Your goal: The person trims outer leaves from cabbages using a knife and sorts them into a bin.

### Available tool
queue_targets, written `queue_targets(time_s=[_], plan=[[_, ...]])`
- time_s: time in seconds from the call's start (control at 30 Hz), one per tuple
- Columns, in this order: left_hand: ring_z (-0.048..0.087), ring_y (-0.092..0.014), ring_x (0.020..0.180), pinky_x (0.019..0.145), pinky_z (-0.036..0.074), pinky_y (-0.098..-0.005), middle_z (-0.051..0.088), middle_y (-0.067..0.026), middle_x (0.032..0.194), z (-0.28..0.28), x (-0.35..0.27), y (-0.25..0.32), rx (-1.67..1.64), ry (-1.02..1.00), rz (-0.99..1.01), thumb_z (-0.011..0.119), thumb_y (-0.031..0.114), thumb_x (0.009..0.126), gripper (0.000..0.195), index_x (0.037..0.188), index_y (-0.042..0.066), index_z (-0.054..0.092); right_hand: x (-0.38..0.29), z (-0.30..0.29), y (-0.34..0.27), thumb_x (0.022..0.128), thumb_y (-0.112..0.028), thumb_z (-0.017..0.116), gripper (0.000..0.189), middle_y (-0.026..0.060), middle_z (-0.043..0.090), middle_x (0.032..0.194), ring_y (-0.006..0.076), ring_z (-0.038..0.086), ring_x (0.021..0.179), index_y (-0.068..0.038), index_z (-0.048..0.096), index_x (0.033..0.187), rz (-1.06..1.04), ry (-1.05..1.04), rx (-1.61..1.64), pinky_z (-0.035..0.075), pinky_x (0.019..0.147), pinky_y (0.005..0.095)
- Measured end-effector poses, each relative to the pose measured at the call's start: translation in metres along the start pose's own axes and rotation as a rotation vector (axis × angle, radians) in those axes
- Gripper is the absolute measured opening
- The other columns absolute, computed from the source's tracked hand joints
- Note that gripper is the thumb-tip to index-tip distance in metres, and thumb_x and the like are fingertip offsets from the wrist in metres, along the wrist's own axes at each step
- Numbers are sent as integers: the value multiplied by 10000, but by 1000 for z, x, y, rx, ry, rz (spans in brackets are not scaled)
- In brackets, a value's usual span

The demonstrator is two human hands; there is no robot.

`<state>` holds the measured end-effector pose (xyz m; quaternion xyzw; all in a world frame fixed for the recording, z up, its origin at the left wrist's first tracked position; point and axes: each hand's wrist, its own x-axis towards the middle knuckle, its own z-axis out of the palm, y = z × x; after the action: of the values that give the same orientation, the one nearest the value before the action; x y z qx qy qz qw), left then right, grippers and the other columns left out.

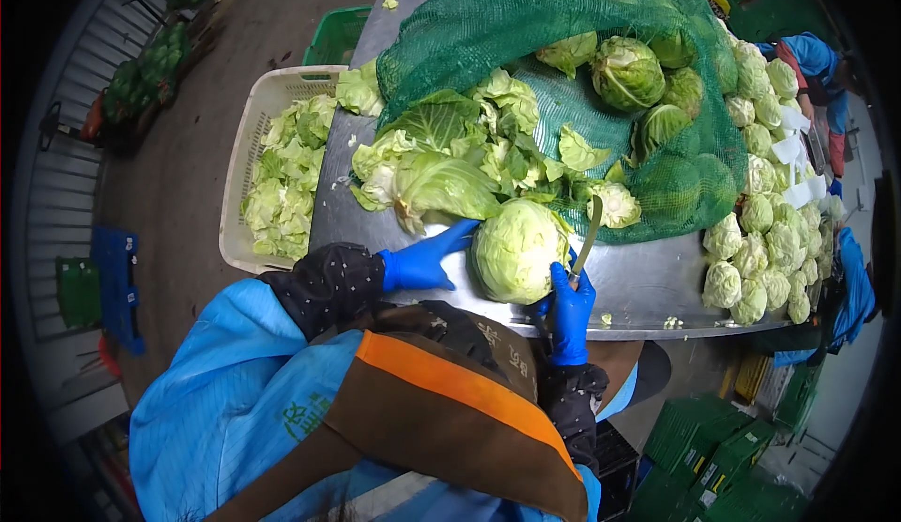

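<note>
A pale green cabbage head [519, 251] rests near the front edge of the steel table [647, 275]. My left hand [422, 261], in a blue glove, is to its left with thumb and fingers spread. On the other side, my blue-gloved right hand [571, 314] grips a knife [591, 230] and rests against the cabbage; the blade points up and away from me. Most of the knife's handle is hidden by my fingers. Loose outer cabbage leaves [443, 177] lie heaped just beyond. A cut cabbage piece [614, 203] sits past the blade.
Behind the leaves, a green mesh sack [479, 22] lies open with whole cabbages [628, 73] inside. Trimmed cabbages [767, 240] are piled at the right. A white plastic basket [236, 191] of leaves stands left of the table. Another person [809, 57] is at the far right.
</note>
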<state>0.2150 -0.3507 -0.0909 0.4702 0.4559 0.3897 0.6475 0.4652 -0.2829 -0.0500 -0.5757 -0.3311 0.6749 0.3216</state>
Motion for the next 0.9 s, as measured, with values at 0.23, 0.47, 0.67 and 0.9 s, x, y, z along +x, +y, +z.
queue_targets(time_s=[0.23, 0.47, 0.67, 0.9], plan=[[441, -360, 1265, 1059, 363, -421, 457, -214, 1343, 16, 19, 82, 688, 346, 332, 820, 365, 685, 941, 1432, 63, 334, 1, 18, 1, 784, 11, 738, 568, 136, 622, 1172, 167, 599, 1027, 23, 519, 1308, -373, -107, -244, 502, 880, 301], [489, -418, 1206, 1022, 406, -432, 458, -291, 1314, 11, 45, 72, 608, 197, -69, 830, 512, 607, 1123, 1457, 55, 257, 13, -28, -9, 834, -109, 692, 463, 36, 628, 754, 97, 535, 629, -67, 571, 1279, -508, 86, -764, 471, 594, 286], [492, -414, 1201, 1011, 413, -434, 468, -310, 1295, 15, 49, 74, 547, 229, -128, 847, 494, 584, 1153, 1450, 19, 251, 6, 12, 18, 966, -251, 540, 434, 69, 564, 609, 139, 491, 537, -48, 497, 1347, -625, 18, -723, 423, 510, 334], [474, -408, 1212, 1021, 399, -433, 452, -300, 1321, 21, 43, 62, 559, 360, -8, 852, 472, 591, 1138, 1449, 14, 260, 0, 16, 11, 893, -183, 628, 417, 27, 538, 618, 65, 487, 571, -7, 564, 1266, -602, 43, -640, 431, 533, 246]])
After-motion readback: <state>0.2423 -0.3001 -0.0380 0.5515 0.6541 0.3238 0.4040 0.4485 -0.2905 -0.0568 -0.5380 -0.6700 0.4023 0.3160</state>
